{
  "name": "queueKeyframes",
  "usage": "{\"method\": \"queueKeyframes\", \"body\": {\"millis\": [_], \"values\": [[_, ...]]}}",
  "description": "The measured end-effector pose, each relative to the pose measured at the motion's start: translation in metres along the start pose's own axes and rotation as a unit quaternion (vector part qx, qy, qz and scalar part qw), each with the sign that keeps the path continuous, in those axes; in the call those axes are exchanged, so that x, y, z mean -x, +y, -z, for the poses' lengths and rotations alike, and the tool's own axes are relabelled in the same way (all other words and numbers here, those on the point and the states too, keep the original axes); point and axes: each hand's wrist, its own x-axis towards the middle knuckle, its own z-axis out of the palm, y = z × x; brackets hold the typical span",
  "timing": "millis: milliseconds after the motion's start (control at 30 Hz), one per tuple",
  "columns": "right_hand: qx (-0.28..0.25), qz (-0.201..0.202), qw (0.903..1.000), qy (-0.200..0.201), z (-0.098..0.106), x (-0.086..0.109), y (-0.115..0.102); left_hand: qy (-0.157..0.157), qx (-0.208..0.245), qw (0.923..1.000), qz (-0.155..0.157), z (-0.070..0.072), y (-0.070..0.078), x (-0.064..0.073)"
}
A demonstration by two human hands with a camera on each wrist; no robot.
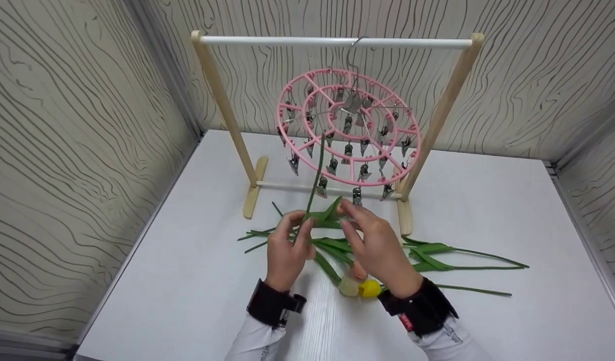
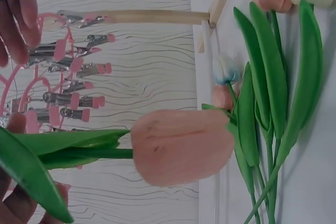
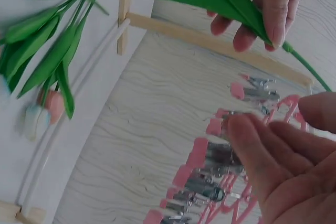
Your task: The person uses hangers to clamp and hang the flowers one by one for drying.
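My left hand (image 1: 289, 250) pinches an artificial tulip between thumb and fingers where its green leaves meet the stem (image 1: 316, 183). The stem points up toward the hanger, and in the left wrist view the pale pink bloom (image 2: 181, 148) faces away from the stem end. To the right, my right hand (image 1: 380, 248) is raised beside the leaves with loosely bent fingers. In the right wrist view, nothing shows between its thumb and fingers. Close behind its fingertips hang metal clips with pink tips (image 3: 210, 153) from a round pink clip hanger (image 1: 350, 183); whether they touch is unclear.
The hanger hooks onto a white rod (image 1: 287, 41) of a wooden stand (image 1: 227, 115). Several tulips lie on the white table (image 1: 187, 281), including a yellow bloom (image 1: 370, 288) and a cream one (image 1: 348, 287). More leafy stems (image 1: 480, 267) lie at right. Patterned panels (image 1: 77, 125) surround the table.
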Motion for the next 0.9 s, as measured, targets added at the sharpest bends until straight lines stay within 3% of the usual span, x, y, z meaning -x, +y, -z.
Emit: {"method": "queueKeyframes", "body": {"millis": [233, 467, 767, 900], "values": [[-0.056, -0.067, 0.9957, -0.030, -0.026, -0.032, -0.009, 0.010, 0.037, 0.9991, 0.016, 0.012, -0.004, -0.008], [-0.153, -0.127, 0.9794, 0.036, -0.036, -0.060, -0.002, 0.005, 0.045, 0.9988, 0.020, 0.013, -0.006, -0.015], [-0.119, -0.099, 0.9827, 0.101, -0.034, -0.069, 0.005, 0.005, 0.036, 0.9993, 0.010, 0.008, -0.003, -0.024], [-0.137, -0.091, 0.9793, 0.117, -0.032, -0.066, 0.011, -0.001, 0.046, 0.9989, 0.006, 0.005, -0.003, -0.025]]}}
